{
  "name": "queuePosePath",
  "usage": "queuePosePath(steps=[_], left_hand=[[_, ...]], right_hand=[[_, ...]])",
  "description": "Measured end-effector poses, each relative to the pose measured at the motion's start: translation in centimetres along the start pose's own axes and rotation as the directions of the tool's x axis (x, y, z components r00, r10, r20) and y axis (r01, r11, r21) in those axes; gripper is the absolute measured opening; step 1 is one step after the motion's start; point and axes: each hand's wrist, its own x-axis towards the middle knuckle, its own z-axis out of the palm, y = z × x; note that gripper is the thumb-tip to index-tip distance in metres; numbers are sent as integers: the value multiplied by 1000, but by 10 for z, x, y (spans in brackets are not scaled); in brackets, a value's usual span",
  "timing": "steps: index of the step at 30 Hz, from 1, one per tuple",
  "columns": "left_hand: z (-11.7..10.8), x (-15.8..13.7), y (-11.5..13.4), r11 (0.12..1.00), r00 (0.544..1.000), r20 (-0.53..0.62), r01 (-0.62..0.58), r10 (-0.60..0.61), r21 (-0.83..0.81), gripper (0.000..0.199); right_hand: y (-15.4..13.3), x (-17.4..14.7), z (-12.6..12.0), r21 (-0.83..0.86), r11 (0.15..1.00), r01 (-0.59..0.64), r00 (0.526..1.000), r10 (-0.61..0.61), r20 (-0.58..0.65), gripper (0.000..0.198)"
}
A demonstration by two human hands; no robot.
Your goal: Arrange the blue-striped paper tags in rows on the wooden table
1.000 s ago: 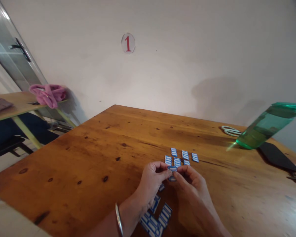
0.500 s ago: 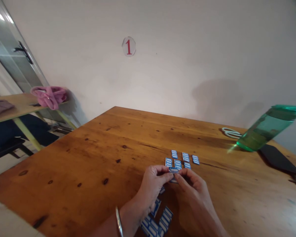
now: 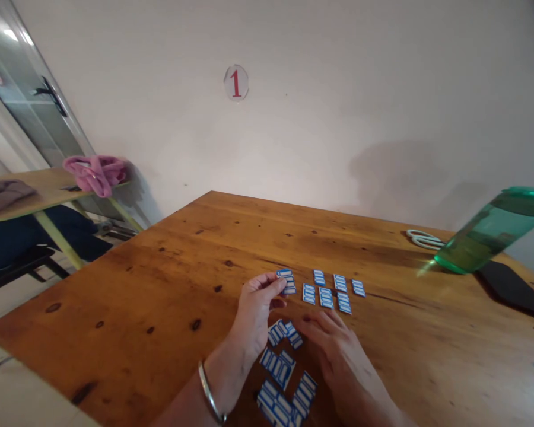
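Note:
Between thumb and fingers, my left hand point(image 3: 254, 305) pinches a small blue-and-white card point(image 3: 288, 282), its printed face showing white bars. My right hand point(image 3: 338, 344) rests low over the table with fingers stretched out and nothing in them. Just beyond it, several similar cards point(image 3: 326, 298) lie spaced in two rough rows. A looser, overlapping heap of the same cards point(image 3: 278, 365) lies nearer me, between my two forearms. What is printed on the cards is too small to read.
A green translucent bottle point(image 3: 489, 231) stands on the wooden table point(image 3: 160, 296) at the right. Beside it are a white coiled cable point(image 3: 424, 239) and a dark flat object point(image 3: 514, 287). Pink cloth point(image 3: 97, 174) lies on another table at the left.
My hands have moved apart. The left has carried the card leftward, and the right has let go and opened over the table. The view has shifted slightly.

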Motion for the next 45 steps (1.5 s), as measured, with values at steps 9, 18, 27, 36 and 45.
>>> queuePosePath(steps=[9, 18, 27, 36, 45], left_hand=[[0, -1, -1, 999, 1000, -13, 15, -16, -29, 11], [2, -2, -3, 1000, 1000, -5, 21, -21, -1, 13], [2, -2, -6, 999, 1000, 7, 18, -18, 51, 13], [2, -3, -7, 997, 1000, 22, 18, -20, 69, 11], [3, -3, -7, 999, 999, 28, 13, -15, 47, 11]], right_hand=[[13, -5, -4, -289, 956, 55, 993, -24, 112, 38], [-6, 0, 3, -286, 919, -271, 956, 291, 29, 12], [-8, 7, 7, -402, 874, -274, 940, 332, 81, 15], [-5, -1, 18, -442, 856, -269, 946, 320, 45, 17], [-6, 3, 16, -405, 858, -314, 946, 320, -54, 12]])
